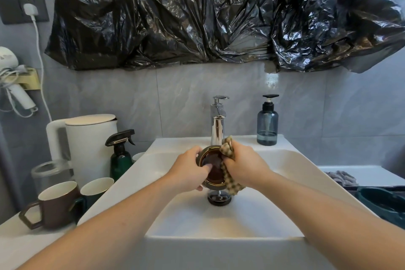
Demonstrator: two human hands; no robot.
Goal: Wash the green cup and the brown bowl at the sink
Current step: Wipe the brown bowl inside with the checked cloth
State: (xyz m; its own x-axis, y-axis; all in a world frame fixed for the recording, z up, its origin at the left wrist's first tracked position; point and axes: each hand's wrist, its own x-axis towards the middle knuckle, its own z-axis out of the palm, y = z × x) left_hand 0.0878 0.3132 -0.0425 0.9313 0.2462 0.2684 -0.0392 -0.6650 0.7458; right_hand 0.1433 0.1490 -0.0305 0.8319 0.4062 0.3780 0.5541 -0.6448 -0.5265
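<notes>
Over the sink (285,160), centre of the frame: both hands met beneath the faucet (217,129).
Brown bowl (213,169): held above the basin, just over the drain (219,198), tilted so that its dark inside faced the camera.
Left hand (189,171): fingers curled round the bowl's left rim, the thumb laid across the inside.
Right hand (243,165): fingers clenched on a checked cloth (229,173), which was pressed against the bowl's right side; a loose end hung below the bowl.
Green cup (97,188): stood upright on the tabletop (32,243) at lower left, just beside a brown mug (58,204); whether the two touched could not be told.
Left of the sink: a white kettle (87,147), a dark green spray bottle (121,155) and a clear jar (51,173).
Back ledge, right of the faucet: a blue-grey pump bottle (267,125).
Upper frame: crumpled black plastic sheeting (219,13) covered the wall.
Left edge: a white hair dryer (13,79) hung in a gold holder; a white plug (29,10) sat in a dark socket.
Right edge: a dark green basin (385,204), partly cut off.
</notes>
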